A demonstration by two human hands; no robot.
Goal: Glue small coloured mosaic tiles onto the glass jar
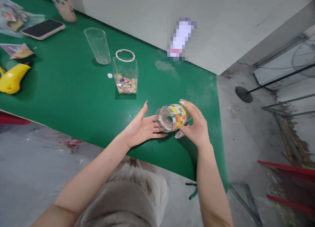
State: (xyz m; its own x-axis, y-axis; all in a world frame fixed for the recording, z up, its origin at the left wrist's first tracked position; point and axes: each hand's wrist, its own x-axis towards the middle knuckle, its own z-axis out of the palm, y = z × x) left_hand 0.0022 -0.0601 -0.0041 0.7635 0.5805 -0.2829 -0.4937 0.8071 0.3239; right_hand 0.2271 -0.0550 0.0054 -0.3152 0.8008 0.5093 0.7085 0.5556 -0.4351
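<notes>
Green bench [81,100]: right hand [199,123] curled round the mosaic tumbler [180,117], tilted off centre toward four o'clock; left hand [140,132] splayed, fingers behind its end, contact unclear; light pressure should hold it safely; square cup [135,67] of coloured chips [126,85] at ten o'clock

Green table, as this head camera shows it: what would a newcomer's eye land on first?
Probably the clear cup with bright mosaic squares, tipped sideways in the right hand, the left hand spread open by its rim. Next, the clear container of multicoloured chips beyond the hands, and the yellow object at the picture's left edge.
</notes>
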